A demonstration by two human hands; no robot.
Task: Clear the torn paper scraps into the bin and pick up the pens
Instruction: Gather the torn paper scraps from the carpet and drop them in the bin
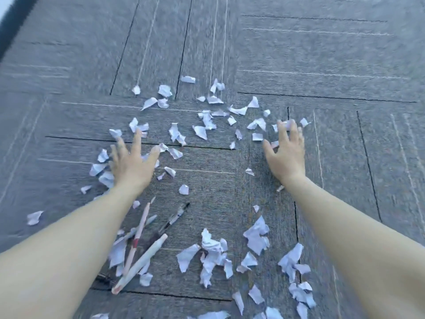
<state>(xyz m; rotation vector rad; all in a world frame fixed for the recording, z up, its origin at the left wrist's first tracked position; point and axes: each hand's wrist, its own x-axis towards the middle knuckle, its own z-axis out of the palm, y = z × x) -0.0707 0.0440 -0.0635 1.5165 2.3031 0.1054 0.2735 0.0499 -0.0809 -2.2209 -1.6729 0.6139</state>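
Many torn white paper scraps (204, 122) lie scattered over the grey carpet, with a denser heap (212, 252) near me. Several pens lie together at lower left: a pink pen (138, 236), a white pen (141, 263) and a dark clear pen (176, 217). My left hand (131, 162) is spread flat, palm down, over scraps at the left. My right hand (286, 150) is spread with curled fingertips touching scraps at the right. Neither hand grips anything. No bin is in view.
Grey carpet tiles (322, 54) with thin dark and light lines cover the whole floor. A dark edge (13, 26) runs along the top left corner. More scraps (299, 291) lie under my right forearm.
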